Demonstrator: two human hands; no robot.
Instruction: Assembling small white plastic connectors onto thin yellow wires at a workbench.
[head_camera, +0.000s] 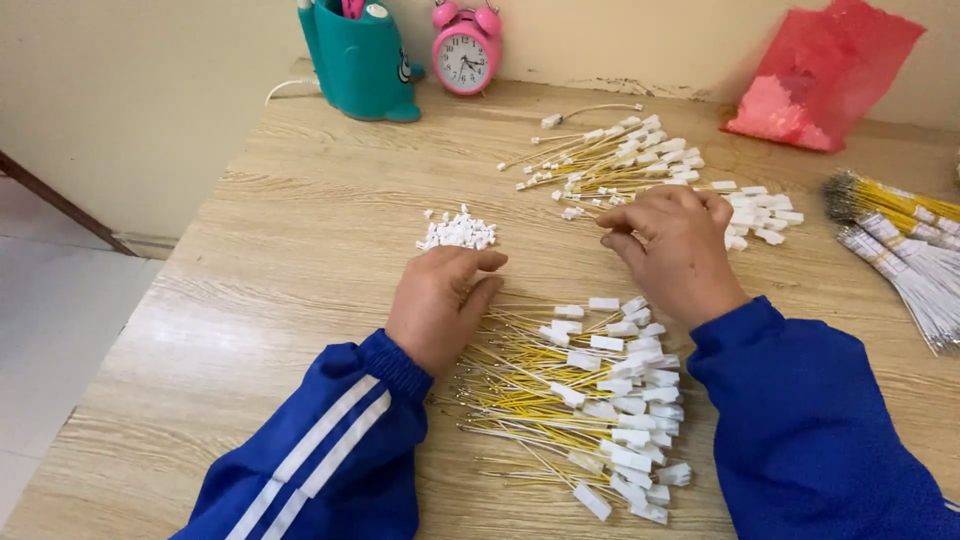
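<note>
Resting knuckles-up, both hands curl loosely: left hand (440, 300) beside white connectors (457, 231), right hand (675, 245) pinching a wire (580, 207)

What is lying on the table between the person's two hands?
In the head view, only bare wooden table lies between the left hand and the right hand. The pile of yellow wires with white plugs starts just below that gap.

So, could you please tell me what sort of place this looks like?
Probably a home or small-workshop bench for hand assembly: a wooden table heaped with yellow wire leads, a pile of small white connectors, and a pink alarm clock by the wall.
</note>
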